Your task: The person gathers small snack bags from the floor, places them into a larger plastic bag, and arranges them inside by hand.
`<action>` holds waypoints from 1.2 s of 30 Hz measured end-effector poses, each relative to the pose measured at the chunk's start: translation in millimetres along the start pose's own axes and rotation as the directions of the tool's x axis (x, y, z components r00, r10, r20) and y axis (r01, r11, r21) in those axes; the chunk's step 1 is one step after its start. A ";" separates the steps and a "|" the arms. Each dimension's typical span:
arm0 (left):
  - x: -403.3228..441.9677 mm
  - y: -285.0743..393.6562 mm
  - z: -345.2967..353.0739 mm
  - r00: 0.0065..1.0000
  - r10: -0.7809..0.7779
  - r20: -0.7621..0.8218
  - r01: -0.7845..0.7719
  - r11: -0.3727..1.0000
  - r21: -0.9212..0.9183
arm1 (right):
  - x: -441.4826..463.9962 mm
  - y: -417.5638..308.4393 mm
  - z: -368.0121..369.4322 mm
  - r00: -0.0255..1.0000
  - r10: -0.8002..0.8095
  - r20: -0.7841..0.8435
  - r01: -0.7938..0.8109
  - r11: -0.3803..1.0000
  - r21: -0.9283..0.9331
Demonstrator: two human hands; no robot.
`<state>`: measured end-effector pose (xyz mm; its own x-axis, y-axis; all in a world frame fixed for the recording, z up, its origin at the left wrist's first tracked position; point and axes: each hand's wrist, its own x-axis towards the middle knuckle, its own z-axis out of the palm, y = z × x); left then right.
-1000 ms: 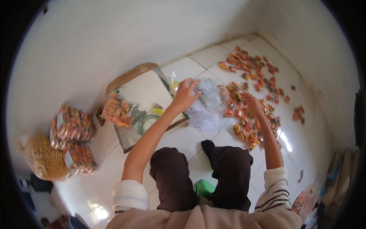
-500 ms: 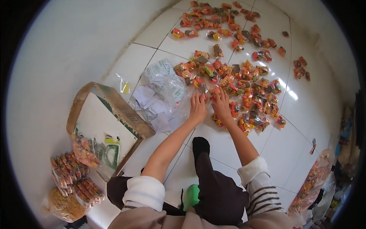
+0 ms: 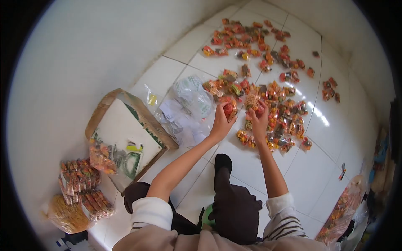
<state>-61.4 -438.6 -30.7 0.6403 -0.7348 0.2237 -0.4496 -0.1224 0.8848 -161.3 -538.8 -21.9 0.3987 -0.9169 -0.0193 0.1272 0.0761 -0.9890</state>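
Observation:
My left hand (image 3: 222,122) is closed round a small clear packet with red and orange contents (image 3: 229,109). Just to its right, my right hand (image 3: 259,119) grips another such packet (image 3: 253,103), whose contents look pale orange and red. Both hands are raised at the near edge of a spread of similar packets (image 3: 287,117) on the white tiled floor. Left of my left hand lie a crumpled clear plastic bag with green print (image 3: 193,94) and white paper slips (image 3: 178,121).
An open cardboard box (image 3: 113,125) stands at the left, a filled bag (image 3: 101,158) on it. Bundled packs (image 3: 79,178) and a yellowish bag (image 3: 69,215) are at the lower left. More packets (image 3: 238,37) lie at the back. A large filled bag (image 3: 343,209) sits at the lower right.
The view has swung toward the packets. My left hand has left the plastic bag, and both hands, among the packets half a second ago, now hold packets.

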 end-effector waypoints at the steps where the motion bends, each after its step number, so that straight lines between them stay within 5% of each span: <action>1: 2.0 17.9 -15.0 0.995 0.097 0.000 -0.097 0.995 -0.023 | -6.4 -21.4 3.5 0.997 -0.023 0.072 0.025 0.999 -0.035; 3: 5.8 53.8 -51.1 0.975 0.223 -0.022 -0.223 0.974 -0.025 | -16.6 -55.4 14.3 0.981 -0.024 0.193 0.033 0.998 -0.046; 5: 1.5 86.6 -92.0 0.859 0.505 0.090 -0.512 0.836 0.198 | -36.3 -100.4 31.0 0.936 0.048 0.350 -0.028 0.998 -0.062; 6: -3.4 93.3 -105.5 0.851 0.521 0.069 -0.522 0.821 0.231 | -45.8 -112.1 42.2 0.925 0.018 0.379 -0.003 0.999 -0.041; 9: -32.9 109.3 -143.9 0.928 0.369 -0.055 -0.361 0.925 0.122 | -78.4 -132.7 79.8 0.833 -0.312 0.457 0.268 0.950 0.159; 11: -57.6 130.4 -171.0 0.987 0.054 -0.154 -0.113 0.908 -0.404 | -113.0 -151.5 107.3 0.780 -0.385 0.494 0.349 0.922 0.168; 14: -93.7 157.4 -220.5 0.967 -0.101 -0.232 -0.033 0.859 -0.510 | -161.7 -180.4 139.4 0.662 -0.475 0.580 0.490 0.860 0.145; 16: -118.1 163.2 -250.6 0.950 -0.140 -0.278 -0.043 0.825 -0.564 | -187.8 -192.2 157.5 0.459 -0.576 0.676 0.606 0.760 0.236; 17: -130.7 164.8 -266.8 0.961 -0.168 -0.218 -0.006 0.778 -0.628 | -192.6 -190.8 165.5 0.310 -0.591 0.745 0.686 0.681 0.255; 22: -185.1 146.2 -331.5 0.968 -0.203 -0.146 0.027 0.666 -0.745 | -261.2 -217.6 191.6 -0.039 -0.468 0.883 0.729 0.591 0.346; 24: -202.1 140.7 -359.2 0.974 -0.175 -0.142 0.015 0.679 -0.734 | -284.5 -227.9 203.4 -0.106 -0.404 0.909 0.959 0.201 0.202; 25: -208.1 137.5 -374.8 0.985 -0.137 -0.105 0.023 0.705 -0.709 | -286.0 -232.5 213.0 -0.141 -0.369 0.919 0.968 0.142 0.206; 30: -245.4 143.2 -412.9 0.980 -0.116 -0.162 0.028 0.886 -0.463 | -274.4 -267.0 268.7 -0.220 -0.368 0.903 0.822 0.429 0.375; 32: -264.9 160.3 -416.6 0.981 -0.164 -0.106 0.102 0.893 -0.439 | -276.1 -261.9 287.1 -0.402 -0.068 0.913 0.664 0.665 0.341; 33: -272.1 162.0 -416.4 0.971 -0.220 -0.092 0.168 0.905 -0.390 | -284.7 -263.1 293.6 -0.397 0.101 0.912 0.720 0.650 0.242; 36: -286.5 146.5 -422.0 0.939 -0.332 -0.088 0.291 0.906 -0.308 | -296.3 -239.8 314.7 -0.526 0.181 0.831 0.638 0.731 0.244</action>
<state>-47.9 35.5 207.3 0.8052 -0.5911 -0.0476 -0.0291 -0.1196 0.9924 -24.1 -162.0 267.2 0.5685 0.8214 -0.0466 0.5689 -0.4334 -0.6989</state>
